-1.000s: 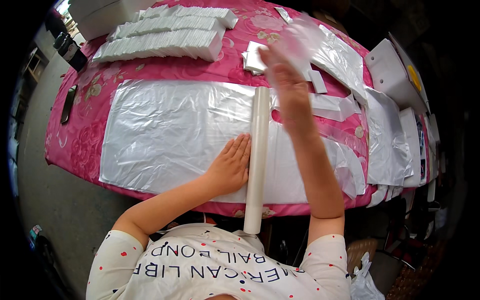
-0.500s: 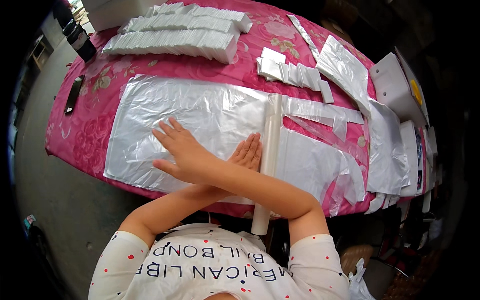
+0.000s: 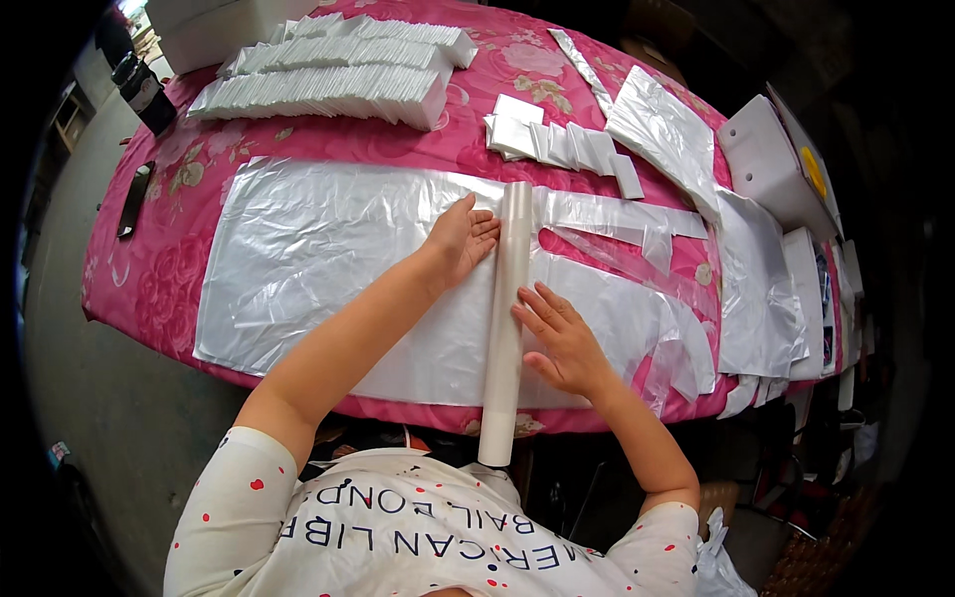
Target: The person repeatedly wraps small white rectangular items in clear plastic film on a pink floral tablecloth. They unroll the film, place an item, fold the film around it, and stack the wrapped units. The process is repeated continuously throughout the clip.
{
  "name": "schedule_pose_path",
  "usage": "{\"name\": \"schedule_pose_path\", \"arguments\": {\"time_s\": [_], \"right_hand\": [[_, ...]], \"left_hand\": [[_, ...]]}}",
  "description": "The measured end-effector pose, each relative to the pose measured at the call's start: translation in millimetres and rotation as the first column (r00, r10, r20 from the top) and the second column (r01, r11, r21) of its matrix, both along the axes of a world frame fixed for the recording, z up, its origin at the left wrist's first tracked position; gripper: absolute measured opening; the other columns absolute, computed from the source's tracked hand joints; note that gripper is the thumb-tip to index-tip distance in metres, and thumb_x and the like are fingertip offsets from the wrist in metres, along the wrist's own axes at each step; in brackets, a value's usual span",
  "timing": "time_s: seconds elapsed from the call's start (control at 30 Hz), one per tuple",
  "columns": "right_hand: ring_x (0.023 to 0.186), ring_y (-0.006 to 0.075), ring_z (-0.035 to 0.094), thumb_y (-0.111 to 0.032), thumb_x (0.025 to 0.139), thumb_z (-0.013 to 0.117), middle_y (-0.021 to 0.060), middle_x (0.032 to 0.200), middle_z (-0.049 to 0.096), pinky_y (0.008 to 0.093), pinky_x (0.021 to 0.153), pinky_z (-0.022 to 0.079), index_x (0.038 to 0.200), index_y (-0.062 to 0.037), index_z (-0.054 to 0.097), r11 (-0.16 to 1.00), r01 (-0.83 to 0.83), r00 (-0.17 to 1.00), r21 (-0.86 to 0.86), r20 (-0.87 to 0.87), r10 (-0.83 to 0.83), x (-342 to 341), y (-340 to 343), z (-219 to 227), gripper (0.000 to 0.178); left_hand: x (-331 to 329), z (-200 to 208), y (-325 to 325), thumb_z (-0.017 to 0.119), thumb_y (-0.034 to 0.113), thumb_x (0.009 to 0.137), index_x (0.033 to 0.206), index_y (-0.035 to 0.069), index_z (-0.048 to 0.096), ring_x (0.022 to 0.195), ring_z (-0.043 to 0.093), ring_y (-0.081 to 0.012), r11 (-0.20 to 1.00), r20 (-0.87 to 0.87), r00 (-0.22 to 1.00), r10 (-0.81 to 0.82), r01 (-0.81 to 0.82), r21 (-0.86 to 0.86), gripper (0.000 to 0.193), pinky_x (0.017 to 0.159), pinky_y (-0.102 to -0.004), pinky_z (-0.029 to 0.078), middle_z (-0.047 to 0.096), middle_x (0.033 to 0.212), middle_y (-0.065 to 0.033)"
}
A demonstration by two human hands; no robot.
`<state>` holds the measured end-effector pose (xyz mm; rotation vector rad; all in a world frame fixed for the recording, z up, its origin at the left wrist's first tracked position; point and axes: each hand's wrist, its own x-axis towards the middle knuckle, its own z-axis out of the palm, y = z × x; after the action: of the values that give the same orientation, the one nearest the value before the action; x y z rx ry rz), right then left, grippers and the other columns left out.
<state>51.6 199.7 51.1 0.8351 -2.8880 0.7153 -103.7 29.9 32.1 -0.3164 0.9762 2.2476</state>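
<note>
A big table in pink floral cloth [image 3: 169,284] spreads under the person's arms. Silvery plastic sheets [image 3: 318,224] lie flat on it beneath the left hand [image 3: 464,237] and right hand [image 3: 563,343]. Rows of folded white pieces [image 3: 318,98] stand well beyond the left one. A pale tube [image 3: 502,333] lies between the hands, across the sheets. Both hands are empty: the left loosely open beside the tube, contact I can't tell; the right spread, fingertips at its edge.
</note>
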Motion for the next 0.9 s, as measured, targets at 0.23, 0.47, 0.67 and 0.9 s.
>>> {"name": "schedule_pose_path", "arguments": {"time_s": [0.23, 0.47, 0.67, 0.9], "right_hand": [[0.135, 0.0310, 0.022, -0.045, 0.087, 0.045, 0.0104, 0.137, 0.041, 0.0452, 0.110, 0.014, 0.126, -0.0057, 0.049, 0.964, -0.260, 0.963, 0.055, -0.055, 0.263, -46.9, -102.6, -2.7, 0.056], [0.120, 0.0319, 0.043, -0.028, 0.085, 0.055, 0.0135, 0.124, 0.052, 0.0425, 0.099, 0.035, 0.117, -0.0027, 0.054, 0.634, -0.646, 0.735, -0.424, -0.120, 0.668, -59.7, -226.2, 23.4, 0.041], [0.129, 0.0300, 0.033, -0.032, 0.085, 0.054, 0.0134, 0.131, 0.047, 0.0453, 0.107, 0.023, 0.118, -0.0040, 0.054, 0.875, -0.480, 0.871, -0.064, -0.154, 0.467, -125.8, -235.0, -14.7, 0.043], [0.136, 0.0328, 0.019, -0.031, 0.086, 0.050, 0.0171, 0.143, 0.029, 0.0465, 0.110, 0.011, 0.134, -0.0053, 0.039, 0.925, -0.376, 0.921, 0.045, -0.092, 0.379, -149.3, -361.3, -23.7, 0.056]], "left_hand": [[13.1, 29.7, -111.0, 0.038, 0.027, 0.096, 0.127, -0.005, 0.039, 0.121, 0.043, -0.0228, 0.931, -0.536, 0.838, 0.101, -0.270, -0.246, 0.045, 0.104, -0.0335, 0.032, 0.046, 0.129, -0.0151], [95.6, 24.7, -275.4, 0.037, 0.029, 0.095, 0.127, -0.002, 0.041, 0.118, 0.047, -0.0216, 0.804, -0.561, 0.816, 0.141, -0.425, -0.416, 0.045, 0.099, -0.0322, 0.035, 0.048, 0.128, -0.0140], [182.3, 3.9, -323.7, 0.037, 0.028, 0.096, 0.124, -0.002, 0.045, 0.109, 0.051, -0.0182, 0.680, -0.550, 0.821, 0.156, -0.493, -0.543, 0.041, 0.092, -0.0295, 0.039, 0.051, 0.122, -0.0102], [194.8, 14.5, -299.5, 0.067, 0.023, 0.077, 0.134, -0.006, 0.024, 0.102, 0.050, -0.0377, -0.139, -0.340, 0.836, -0.431, -0.434, -0.890, 0.077, 0.087, -0.0405, 0.043, 0.046, 0.117, -0.0241]]}}
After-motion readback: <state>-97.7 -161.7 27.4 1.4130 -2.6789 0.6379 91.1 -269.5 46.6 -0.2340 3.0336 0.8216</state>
